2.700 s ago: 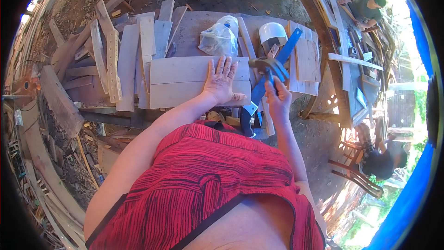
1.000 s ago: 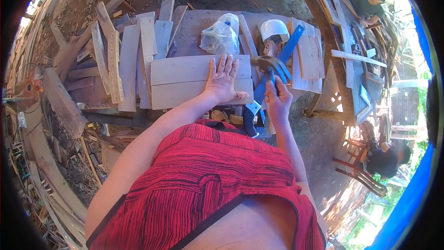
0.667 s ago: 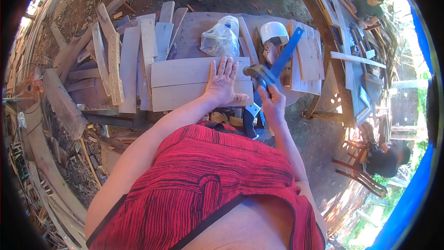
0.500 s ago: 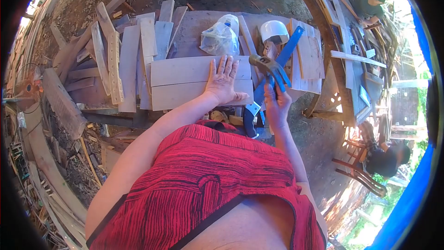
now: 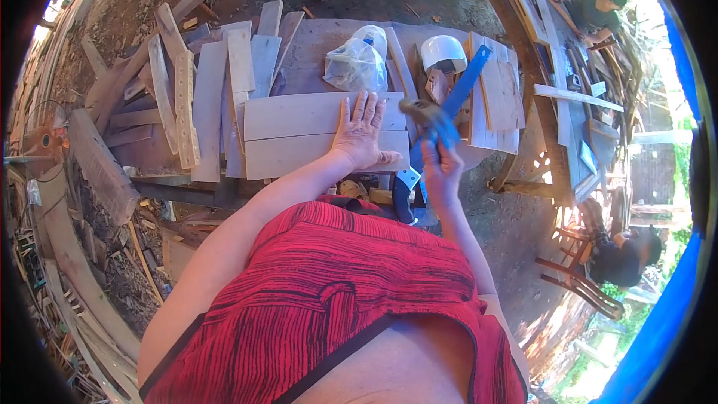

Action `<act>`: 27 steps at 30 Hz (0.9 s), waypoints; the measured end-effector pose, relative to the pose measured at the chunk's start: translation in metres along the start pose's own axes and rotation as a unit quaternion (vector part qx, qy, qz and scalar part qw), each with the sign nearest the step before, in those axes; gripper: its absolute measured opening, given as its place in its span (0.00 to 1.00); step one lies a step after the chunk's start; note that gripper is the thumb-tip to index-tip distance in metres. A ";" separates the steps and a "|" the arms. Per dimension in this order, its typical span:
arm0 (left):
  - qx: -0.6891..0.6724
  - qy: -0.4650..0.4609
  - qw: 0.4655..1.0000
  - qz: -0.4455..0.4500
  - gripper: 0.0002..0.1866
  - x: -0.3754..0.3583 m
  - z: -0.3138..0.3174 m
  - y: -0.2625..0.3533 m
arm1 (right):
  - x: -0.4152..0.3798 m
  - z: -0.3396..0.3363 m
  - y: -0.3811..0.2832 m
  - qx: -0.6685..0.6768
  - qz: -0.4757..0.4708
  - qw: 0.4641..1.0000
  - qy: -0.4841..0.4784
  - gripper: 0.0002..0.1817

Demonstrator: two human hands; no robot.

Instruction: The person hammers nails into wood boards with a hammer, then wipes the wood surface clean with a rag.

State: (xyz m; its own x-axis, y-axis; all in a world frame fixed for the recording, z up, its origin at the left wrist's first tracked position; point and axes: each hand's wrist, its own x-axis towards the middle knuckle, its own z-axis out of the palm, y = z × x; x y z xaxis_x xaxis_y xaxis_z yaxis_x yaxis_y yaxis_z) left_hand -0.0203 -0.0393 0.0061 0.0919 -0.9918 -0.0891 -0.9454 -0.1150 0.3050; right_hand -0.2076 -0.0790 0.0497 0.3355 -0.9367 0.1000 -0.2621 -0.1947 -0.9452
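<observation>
My left hand [image 5: 362, 135] lies flat with fingers spread on two pale boards [image 5: 292, 116] placed edge to edge on the workbench. In my right hand [image 5: 443, 168] is a claw hammer [image 5: 428, 117], gripped by its handle and raised above the bench near the boards' right end. The hammer head looks blurred. Behind and partly under the hammer, a handsaw [image 5: 467, 82] with a blue blade and a dark handle lies slanted across the bench. Just beyond the boards sits a clear plastic bag [image 5: 351, 63], its contents hard to make out.
A white rounded container [image 5: 443, 52] stands behind the saw. Loose planks [image 5: 209, 108] lie to the left, and more boards [image 5: 497, 90] to the right. Two other people, one person [image 5: 598, 7] at the far bench and one person [image 5: 624, 258] by a chair, are at right.
My right hand and the hammer have shifted slightly to the left, and the hammer is now blurred by motion. My left hand stays on the boards.
</observation>
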 end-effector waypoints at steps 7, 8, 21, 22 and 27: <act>-0.004 -0.003 1.000 0.001 0.64 0.000 0.000 0.000 | 0.010 -0.006 -0.014 -0.045 0.134 0.988 -0.060 0.13; -0.003 -0.006 1.000 0.001 0.64 0.000 0.001 0.000 | 0.008 -0.005 -0.023 0.040 0.121 0.992 -0.023 0.12; -0.017 0.019 1.000 0.006 0.64 0.000 0.003 -0.001 | 0.010 -0.012 -0.003 -0.004 0.121 0.992 -0.023 0.13; -0.013 0.028 1.000 0.006 0.64 0.000 0.005 0.000 | 0.009 -0.012 -0.019 0.094 0.122 0.988 -0.001 0.12; -0.006 0.015 1.000 0.005 0.64 0.001 0.002 0.000 | 0.006 0.002 0.009 -0.079 -0.053 0.995 -0.003 0.15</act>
State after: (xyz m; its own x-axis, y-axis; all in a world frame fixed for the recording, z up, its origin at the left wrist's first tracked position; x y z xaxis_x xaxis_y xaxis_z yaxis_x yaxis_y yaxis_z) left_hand -0.0204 -0.0397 0.0040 0.0918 -0.9941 -0.0582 -0.9428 -0.1056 0.3162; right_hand -0.2058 -0.0854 0.0410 0.3733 -0.9072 0.1937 -0.3639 -0.3353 -0.8690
